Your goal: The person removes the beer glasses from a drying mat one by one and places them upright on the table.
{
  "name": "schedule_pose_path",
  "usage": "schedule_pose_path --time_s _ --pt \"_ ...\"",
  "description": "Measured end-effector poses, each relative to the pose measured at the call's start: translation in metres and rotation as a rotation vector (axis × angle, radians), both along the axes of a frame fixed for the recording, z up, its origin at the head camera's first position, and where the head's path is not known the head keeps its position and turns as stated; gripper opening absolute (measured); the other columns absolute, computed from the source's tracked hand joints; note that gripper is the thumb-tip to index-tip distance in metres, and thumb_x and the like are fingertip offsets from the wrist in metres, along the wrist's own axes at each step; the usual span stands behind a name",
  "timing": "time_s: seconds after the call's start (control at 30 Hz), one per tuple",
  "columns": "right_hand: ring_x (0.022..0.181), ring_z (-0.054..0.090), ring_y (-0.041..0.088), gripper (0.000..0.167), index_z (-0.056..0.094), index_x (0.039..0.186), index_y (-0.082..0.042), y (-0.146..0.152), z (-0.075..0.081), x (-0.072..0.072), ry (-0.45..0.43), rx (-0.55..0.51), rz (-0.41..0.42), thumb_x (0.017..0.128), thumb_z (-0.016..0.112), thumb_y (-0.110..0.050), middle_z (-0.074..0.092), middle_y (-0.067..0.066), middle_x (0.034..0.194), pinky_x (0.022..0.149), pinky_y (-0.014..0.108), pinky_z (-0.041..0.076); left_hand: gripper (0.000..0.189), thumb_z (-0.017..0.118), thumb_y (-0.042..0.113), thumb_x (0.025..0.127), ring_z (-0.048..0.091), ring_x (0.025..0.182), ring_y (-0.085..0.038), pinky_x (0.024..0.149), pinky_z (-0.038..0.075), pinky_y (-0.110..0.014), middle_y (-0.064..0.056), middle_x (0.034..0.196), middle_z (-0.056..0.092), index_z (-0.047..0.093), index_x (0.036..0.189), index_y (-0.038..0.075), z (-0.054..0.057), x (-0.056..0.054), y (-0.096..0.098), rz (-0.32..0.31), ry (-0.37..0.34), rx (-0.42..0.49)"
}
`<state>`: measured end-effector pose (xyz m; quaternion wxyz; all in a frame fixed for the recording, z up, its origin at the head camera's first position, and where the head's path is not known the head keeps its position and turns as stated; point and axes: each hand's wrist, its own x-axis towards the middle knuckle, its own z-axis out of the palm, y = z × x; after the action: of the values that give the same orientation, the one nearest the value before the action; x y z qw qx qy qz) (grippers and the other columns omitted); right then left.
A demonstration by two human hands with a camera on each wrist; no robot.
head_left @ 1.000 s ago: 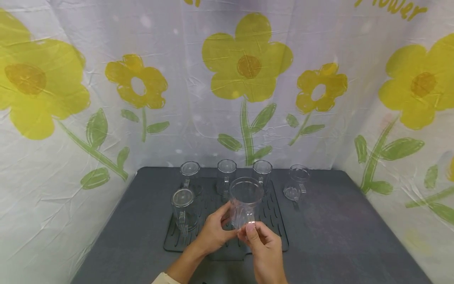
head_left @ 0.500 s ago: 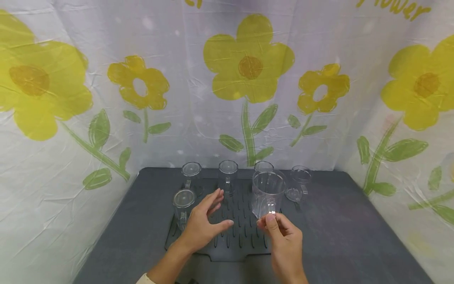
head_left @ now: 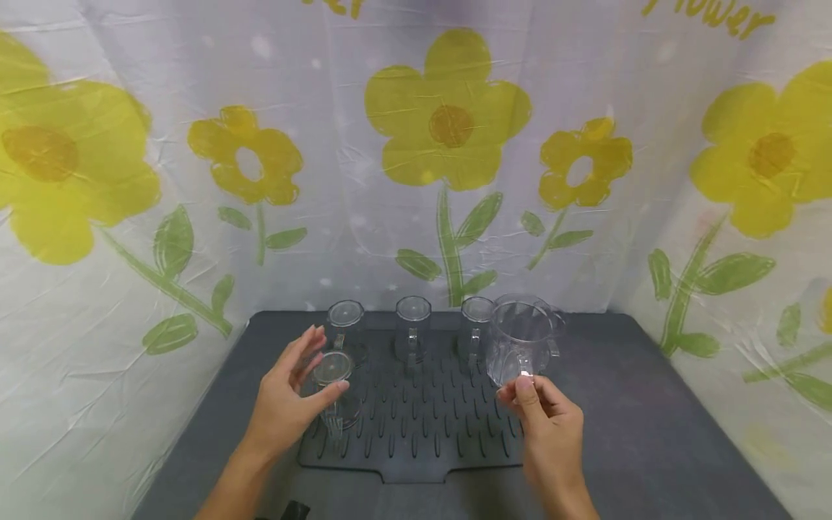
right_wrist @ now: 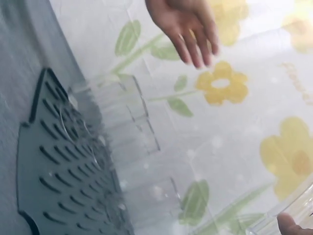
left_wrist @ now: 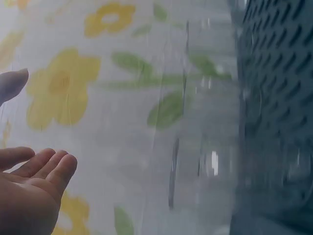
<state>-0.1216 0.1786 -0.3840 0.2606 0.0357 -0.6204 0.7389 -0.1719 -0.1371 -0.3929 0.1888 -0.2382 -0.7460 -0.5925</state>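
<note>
My right hand [head_left: 549, 426] pinches the handle of a clear mug [head_left: 507, 354] between thumb and fingers. That mug is held upright, rim up, over the right part of the dark drying mat [head_left: 416, 440]; in the right wrist view its edge [right_wrist: 274, 215] and my thumb show at the lower right. My left hand [head_left: 279, 404] holds nothing, thumb and fingers spread, and overlaps the front-left mug [head_left: 334, 370] in the head view. The left wrist view shows those fingers [left_wrist: 54, 169] apart from the mugs.
Three more clear mugs stand upside down along the mat's back: left [head_left: 347, 314], middle [head_left: 414, 310] and right [head_left: 474, 325]. Another clear mug [head_left: 555, 343] on the grey table [head_left: 624, 433] is mostly hidden behind the held one. A flowered curtain [head_left: 338, 217] surrounds the table.
The right hand has carried the mug rightward and away from me. The left hand has let go of that mug and moved left, spread open.
</note>
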Motion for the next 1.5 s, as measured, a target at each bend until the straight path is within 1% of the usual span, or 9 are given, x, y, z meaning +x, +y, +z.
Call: schedule_pose_path --time_s 0.17,0.37,0.47,0.67,0.8,1.1,1.2,1.37,1.5 --pt "0.077 0.064 0.024 0.029 0.058 0.086 0.019 0.011 0.003 -0.004 0.009 -0.014 -0.029 0.098 0.057 -0.007 0.063 0.015 0.077 0.080 0.032 0.056 0.087 0.076 -0.009 0.078 0.041 0.131 -0.012 0.103 0.037 -0.023 -0.011 0.145 0.040 0.030 0.150 0.004 -0.008 -0.001 -0.028 0.111 -0.018 -0.007" --pt "0.076 0.064 0.024 0.031 0.055 0.086 0.022 0.027 0.006 -0.013 0.034 -0.067 -0.051 0.098 0.057 -0.006 0.061 0.017 0.076 0.080 0.036 0.056 0.088 0.078 -0.002 0.080 0.039 0.130 -0.007 0.102 0.037 -0.019 -0.015 0.146 0.038 0.027 0.151 0.003 -0.030 -0.001 -0.047 0.153 -0.090 -0.050" --pt "0.076 0.063 0.026 0.032 0.054 0.086 0.022 0.036 0.008 -0.018 0.039 -0.093 -0.053 0.098 0.057 -0.007 0.061 0.017 0.077 0.079 0.037 0.057 0.089 0.078 0.001 0.080 0.038 0.132 -0.012 0.101 0.037 -0.017 -0.017 0.147 0.036 0.025 0.151 0.001 -0.046 -0.001 -0.054 0.150 -0.138 -0.063" --pt "0.074 0.062 0.026 0.033 0.055 0.089 0.021 0.055 0.012 -0.026 -0.001 -0.114 -0.101 0.097 0.059 -0.010 0.062 0.015 0.077 0.078 0.035 0.057 0.093 0.079 0.006 0.081 0.034 0.133 -0.034 0.098 0.038 -0.012 -0.022 0.149 0.032 0.020 0.152 -0.001 -0.078 -0.004 -0.065 0.136 -0.237 -0.091" --pt "0.076 0.063 0.026 0.034 0.056 0.090 0.021 0.068 0.014 -0.031 -0.025 -0.121 -0.133 0.097 0.059 -0.012 0.060 0.015 0.078 0.079 0.036 0.057 0.096 0.080 0.006 0.080 0.029 0.133 -0.041 0.097 0.036 -0.011 -0.026 0.149 0.029 0.017 0.151 -0.004 -0.097 -0.006 -0.069 0.108 -0.287 -0.098" --pt "0.074 0.063 0.026 0.036 0.057 0.089 0.019 0.095 0.010 -0.042 -0.024 -0.159 -0.139 0.096 0.061 -0.016 0.058 0.015 0.078 0.079 0.037 0.057 0.098 0.082 0.008 0.077 0.021 0.138 -0.045 0.106 0.029 -0.045 -0.030 0.151 0.023 0.017 0.149 -0.010 -0.133 -0.009 -0.070 0.084 -0.454 -0.126" --pt "0.071 0.063 0.026 0.033 0.058 0.088 0.018 0.103 0.006 -0.046 -0.013 -0.195 -0.117 0.095 0.062 -0.014 0.059 0.015 0.077 0.078 0.037 0.057 0.098 0.082 0.008 0.077 0.021 0.137 -0.047 0.106 0.029 -0.048 -0.031 0.151 0.022 0.017 0.148 -0.011 -0.142 -0.008 -0.070 0.080 -0.496 -0.130" --pt "0.070 0.063 0.025 0.025 0.060 0.084 0.015 0.118 0.001 -0.055 0.054 -0.291 -0.050 0.094 0.063 -0.008 0.060 0.015 0.075 0.075 0.038 0.058 0.098 0.082 0.011 0.078 0.021 0.138 -0.046 0.106 0.031 -0.047 -0.032 0.151 0.020 0.017 0.148 -0.011 -0.152 -0.010 -0.069 0.051 -0.560 -0.154" --pt "0.073 0.063 0.024 0.024 0.060 0.085 0.015 0.131 -0.006 -0.061 0.080 -0.297 -0.013 0.094 0.062 -0.007 0.060 0.015 0.076 0.075 0.038 0.058 0.102 0.086 0.021 0.074 0.027 0.135 -0.046 0.106 0.033 -0.049 -0.033 0.149 0.023 0.023 0.148 -0.010 -0.156 -0.013 -0.064 0.073 -0.590 -0.284"
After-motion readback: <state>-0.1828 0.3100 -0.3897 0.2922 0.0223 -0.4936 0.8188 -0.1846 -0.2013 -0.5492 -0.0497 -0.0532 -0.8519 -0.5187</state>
